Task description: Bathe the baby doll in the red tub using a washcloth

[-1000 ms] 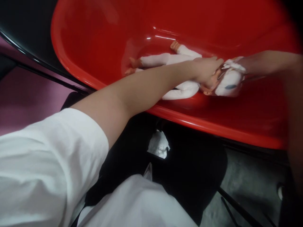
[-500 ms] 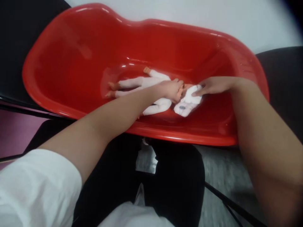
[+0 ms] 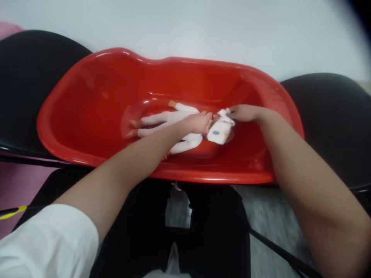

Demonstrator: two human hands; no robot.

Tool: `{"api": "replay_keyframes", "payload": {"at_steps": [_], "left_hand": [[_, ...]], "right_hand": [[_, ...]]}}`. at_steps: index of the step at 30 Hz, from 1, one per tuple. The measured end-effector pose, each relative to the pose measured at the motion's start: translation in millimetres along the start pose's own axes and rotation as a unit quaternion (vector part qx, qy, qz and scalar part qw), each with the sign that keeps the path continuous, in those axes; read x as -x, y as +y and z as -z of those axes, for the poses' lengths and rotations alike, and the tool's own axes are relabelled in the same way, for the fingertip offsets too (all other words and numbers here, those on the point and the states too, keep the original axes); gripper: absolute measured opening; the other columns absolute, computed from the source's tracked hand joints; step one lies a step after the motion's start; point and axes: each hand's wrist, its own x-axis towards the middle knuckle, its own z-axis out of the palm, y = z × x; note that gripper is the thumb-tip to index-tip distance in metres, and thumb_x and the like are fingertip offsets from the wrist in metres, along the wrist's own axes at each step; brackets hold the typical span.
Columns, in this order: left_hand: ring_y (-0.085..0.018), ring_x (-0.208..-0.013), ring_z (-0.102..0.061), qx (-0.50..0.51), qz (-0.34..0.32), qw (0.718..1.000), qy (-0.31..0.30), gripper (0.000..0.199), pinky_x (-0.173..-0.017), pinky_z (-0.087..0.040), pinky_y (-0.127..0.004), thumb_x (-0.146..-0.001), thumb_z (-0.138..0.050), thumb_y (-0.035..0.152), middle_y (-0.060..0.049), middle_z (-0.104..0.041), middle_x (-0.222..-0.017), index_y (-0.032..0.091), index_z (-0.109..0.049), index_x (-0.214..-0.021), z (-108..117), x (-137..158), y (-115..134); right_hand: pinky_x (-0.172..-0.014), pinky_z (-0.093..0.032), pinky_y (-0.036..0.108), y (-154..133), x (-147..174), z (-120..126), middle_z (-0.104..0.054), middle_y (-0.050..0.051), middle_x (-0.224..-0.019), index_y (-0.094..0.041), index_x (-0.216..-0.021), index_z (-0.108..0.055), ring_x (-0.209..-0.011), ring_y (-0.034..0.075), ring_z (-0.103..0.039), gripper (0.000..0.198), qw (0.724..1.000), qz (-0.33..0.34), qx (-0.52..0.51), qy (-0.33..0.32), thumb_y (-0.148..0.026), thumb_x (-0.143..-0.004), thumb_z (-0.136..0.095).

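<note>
A baby doll (image 3: 181, 116) in white clothing lies on its back inside a red baby bathtub (image 3: 95, 92), feet to the left and head to the right. My left hand (image 3: 201, 122) is curled over the doll at its neck and chin, hiding that part. Over the doll's head and face lies a white cloth (image 3: 218, 131) with a grey spot, its upper part bunched. My right hand (image 3: 243, 112) is closed on the cloth's upper right edge; the fingertips are small and blurred. Part of the doll's head shows beyond the cloth.
Black chair seats stand under the tub's ends, a left seat (image 3: 34, 88) and a right seat (image 3: 333, 123). A pale wall (image 3: 203, 27) rises behind the tub. My legs (image 3: 130, 227) are close to its near rim.
My view has tilted up, so the tub appears lower and smaller. My right hand has drawn the cloth's upper part into a bunch. My left hand stays at the doll's neck.
</note>
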Motion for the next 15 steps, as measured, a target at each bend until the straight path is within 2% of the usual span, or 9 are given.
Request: {"api": "replay_keyframes", "payload": {"at_steps": [4, 9, 15], "left_hand": [[-0.029, -0.101, -0.059, -0.008, 0.023, 1.0, 0.007, 0.041, -0.087, -0.045, -0.039, -0.09, -0.044, 0.045, -0.013, -0.06, -0.117, 0.019, -0.052, -0.121, 2.4, 2.5, 4.8], [-0.03, -0.104, -0.059, -0.004, 0.035, 0.999, -0.02, 0.066, -0.087, -0.045, -0.038, -0.073, -0.065, 0.056, -0.012, -0.057, -0.123, 0.021, -0.048, -0.126, 9.2, 5.2, 8.7], [-0.029, -0.111, -0.053, -0.023, 0.02, 0.999, -0.03, 0.078, -0.094, -0.043, -0.036, -0.067, -0.071, 0.063, -0.011, -0.056, -0.127, 0.019, -0.047, -0.126, 18.1, 6.9, 18.8]], "right_hand": [[-0.087, -0.052, 0.038, 0.9, 4.9, 2.9, -0.074, 0.007, -0.092, -0.021, -0.089, -0.076, -0.093, 0.028, -0.067, 0.023, 0.997, 0.013, -0.033, -0.072, -0.04, -0.082, -0.065], [-0.085, -0.052, 0.037, -1.9, 10.0, 2.1, -0.074, 0.007, -0.085, -0.02, -0.084, -0.077, -0.092, 0.028, -0.068, 0.022, 0.982, 0.051, -0.059, -0.171, -0.041, -0.077, -0.07], [-0.083, -0.05, 0.031, 0.4, 2.6, -6.1, -0.072, 0.005, -0.086, -0.02, -0.074, -0.074, -0.085, 0.022, -0.067, 0.006, 0.983, 0.047, 0.016, -0.177, -0.026, -0.072, -0.074]]}}
